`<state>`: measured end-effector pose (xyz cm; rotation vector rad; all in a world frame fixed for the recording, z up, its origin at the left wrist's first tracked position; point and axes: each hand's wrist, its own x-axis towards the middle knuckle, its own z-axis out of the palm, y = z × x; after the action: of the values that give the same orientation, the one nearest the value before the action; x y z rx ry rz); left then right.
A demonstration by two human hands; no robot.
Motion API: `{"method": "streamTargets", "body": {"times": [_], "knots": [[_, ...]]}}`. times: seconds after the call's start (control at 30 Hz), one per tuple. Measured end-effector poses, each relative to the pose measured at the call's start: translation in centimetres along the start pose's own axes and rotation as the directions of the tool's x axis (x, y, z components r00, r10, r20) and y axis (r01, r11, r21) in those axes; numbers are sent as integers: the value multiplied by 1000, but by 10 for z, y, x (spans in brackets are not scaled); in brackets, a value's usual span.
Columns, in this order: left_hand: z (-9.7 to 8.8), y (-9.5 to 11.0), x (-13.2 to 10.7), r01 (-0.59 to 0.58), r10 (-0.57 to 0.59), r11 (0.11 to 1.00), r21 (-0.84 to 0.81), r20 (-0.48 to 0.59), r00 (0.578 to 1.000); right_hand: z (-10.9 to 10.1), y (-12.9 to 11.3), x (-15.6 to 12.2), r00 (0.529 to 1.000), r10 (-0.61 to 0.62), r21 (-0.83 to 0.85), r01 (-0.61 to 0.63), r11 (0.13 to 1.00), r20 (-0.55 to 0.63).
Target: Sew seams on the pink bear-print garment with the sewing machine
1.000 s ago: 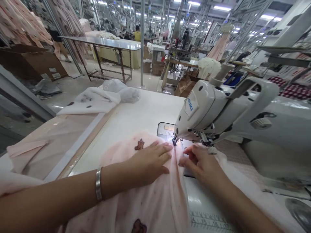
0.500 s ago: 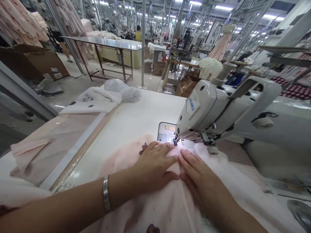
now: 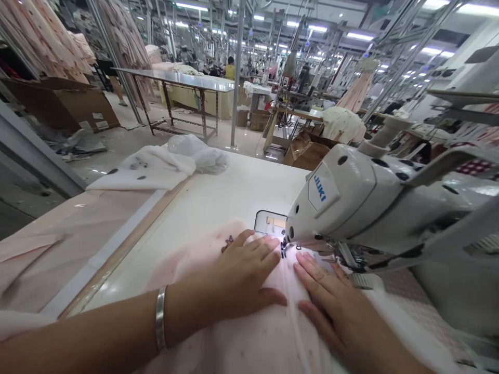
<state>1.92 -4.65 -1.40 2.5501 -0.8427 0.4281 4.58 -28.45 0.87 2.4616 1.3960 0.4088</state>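
Observation:
A pale pink soft fabric [image 3: 195,259] with small dark printed figures lies on the white table under the white sewing machine [image 3: 343,192]. My left hand [image 3: 247,272], with a silver bracelet at the wrist, rests flat on the fabric, fingers stretched out just left of the presser foot [image 3: 284,249]. To the right of the foot, my right hand [image 3: 331,298] also lies flat on the cloth, fingers extended. A raised seam line [image 3: 292,311] runs between the two hands towards the foot. Cloth and fingertips partly hide the needle area.
At the left of the table lie folded pink and white fabric pieces [image 3: 140,166] and a clear plastic bag [image 3: 198,153]. Beyond stand a metal-topped table [image 3: 175,78], cardboard boxes [image 3: 78,106] and a metal post [image 3: 237,78]. A person in yellow [image 3: 230,69] is far back.
My hands have spread a little apart, the right one shifting rightward from the seam. The machine head looks larger and nearer, as the view has shifted.

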Motion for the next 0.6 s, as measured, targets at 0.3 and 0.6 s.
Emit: {"method": "streamTargets", "body": {"times": [0.3, 0.6], "knots": [[7, -13, 7, 37, -38, 998, -50, -5, 999, 12, 9, -1, 999, 43, 9, -44, 999, 17], [-1, -20, 14, 60, -59, 992, -115, 15, 998, 28, 32, 1, 996, -71, -91, 66, 994, -59]]}}
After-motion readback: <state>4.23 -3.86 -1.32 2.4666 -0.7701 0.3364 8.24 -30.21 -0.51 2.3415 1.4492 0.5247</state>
